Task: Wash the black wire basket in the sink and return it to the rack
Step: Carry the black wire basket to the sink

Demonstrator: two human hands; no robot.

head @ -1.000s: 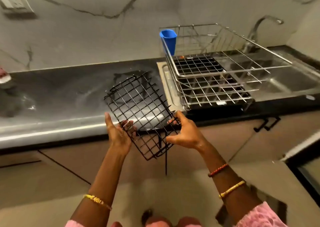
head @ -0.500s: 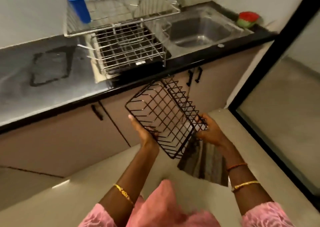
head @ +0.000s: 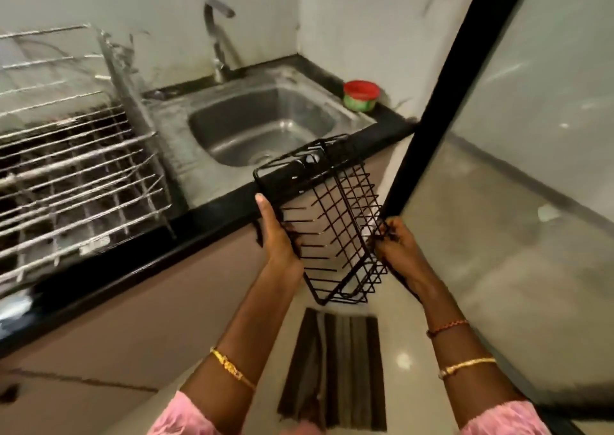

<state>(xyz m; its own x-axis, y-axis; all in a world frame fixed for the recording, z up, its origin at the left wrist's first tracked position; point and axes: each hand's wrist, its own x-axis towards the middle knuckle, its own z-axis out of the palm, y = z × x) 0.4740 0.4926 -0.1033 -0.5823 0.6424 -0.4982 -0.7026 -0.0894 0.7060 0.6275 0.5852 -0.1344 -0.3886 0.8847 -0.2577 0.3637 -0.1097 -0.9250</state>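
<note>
nearest, a dark striped floor mat (head: 332,368) lies below the arms. the left hand (head: 277,232) lies flat along one side of the black wire basket (head: 327,222), thumb up; the right hand (head: 393,245) curls its fingers round the opposite wires. this two-sided hold appears meant to steady the tilted basket in the air before the black counter edge (head: 212,212). beyond lies the steel sink (head: 265,125), unused as yet, its tap (head: 216,42) behind, with the blurred steel wire dish rack (head: 73,155) to the left.
</note>
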